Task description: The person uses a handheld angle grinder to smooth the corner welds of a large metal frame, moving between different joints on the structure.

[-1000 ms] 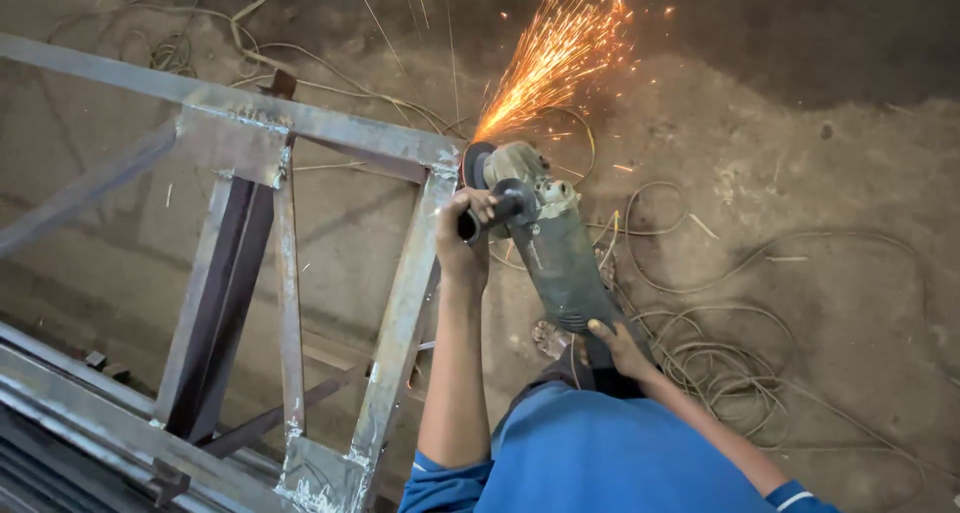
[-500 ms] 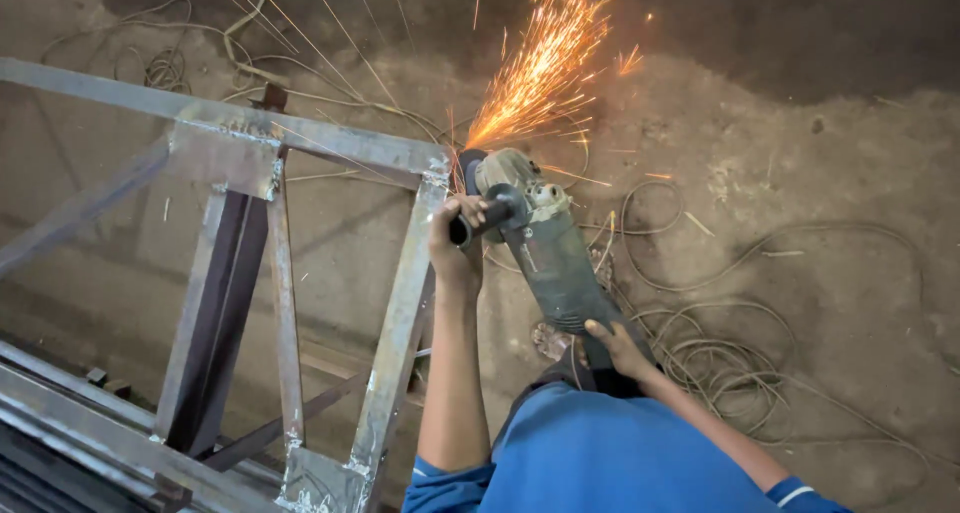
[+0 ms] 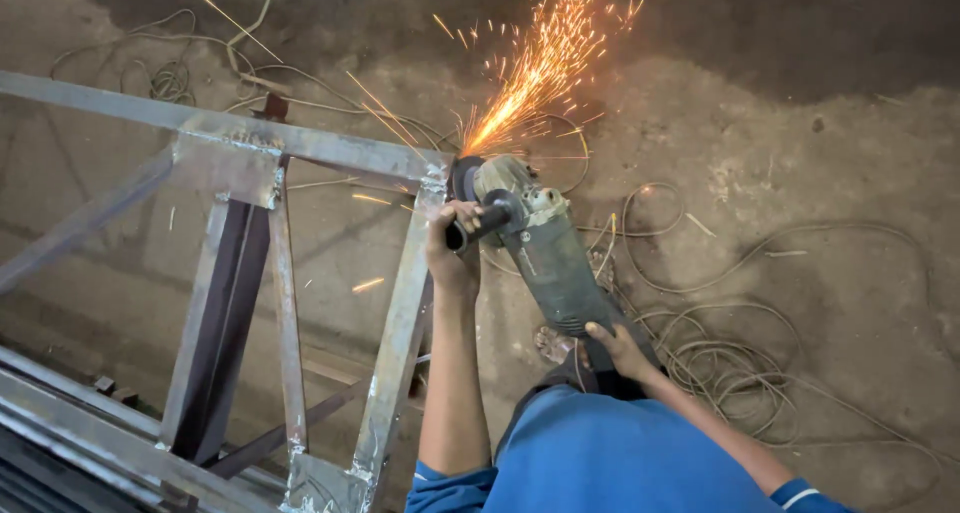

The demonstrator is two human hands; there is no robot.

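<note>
Change: the spark spray (image 3: 545, 68) leans further right and reaches higher than half a second ago; grinder and hands sit in much the same spot.
Grinder: a large grey-green angle grinder (image 3: 535, 243) lies tilted, with its disc end against the top corner of the steel frame (image 3: 400, 303), where the cross rail meets the upright.
Left hand: the left hand (image 3: 455, 248) is clenched around the black side handle near the disc.
Right hand: the right hand (image 3: 620, 348) grasps the rear of the grinder body (fingers partly hidden beneath it).
Frame: welded grey angle and flat bars, with rough weld beads at the joints.
Ground: bare dirt floor (image 3: 820, 173), with coils of cable (image 3: 720, 353) lying beside the grinder's tail.
Clothing: blue short sleeves on both arms.
</note>
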